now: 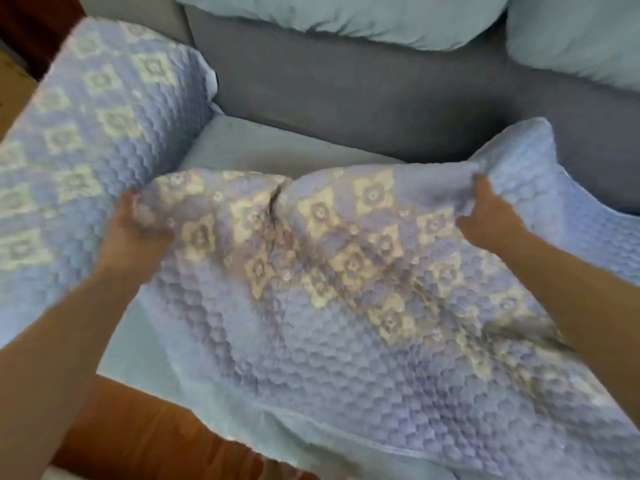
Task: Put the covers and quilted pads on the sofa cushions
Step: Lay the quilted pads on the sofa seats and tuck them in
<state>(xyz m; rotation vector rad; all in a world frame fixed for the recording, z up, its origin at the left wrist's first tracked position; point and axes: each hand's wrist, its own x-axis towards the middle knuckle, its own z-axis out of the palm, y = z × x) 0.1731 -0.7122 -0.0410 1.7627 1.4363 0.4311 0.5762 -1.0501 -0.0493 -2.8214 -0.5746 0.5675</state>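
A lavender quilted pad (346,306) with cream diamond motifs lies bunched over the pale blue seat cushion (256,147) of the sofa. My left hand (135,233) grips the pad's far edge on the left. Farther right, my right hand (488,216) pinches the same far edge, and a fold of the pad stands up beyond it. The pad's near edge hangs over the cushion's front. A second pad of the same pattern (93,133) covers the sofa's left armrest.
The grey sofa back (363,91) rises behind the seat, with two pale blue back cushions (346,19) leaning along the top. Wooden floor (138,427) shows in front of the sofa at the lower left.
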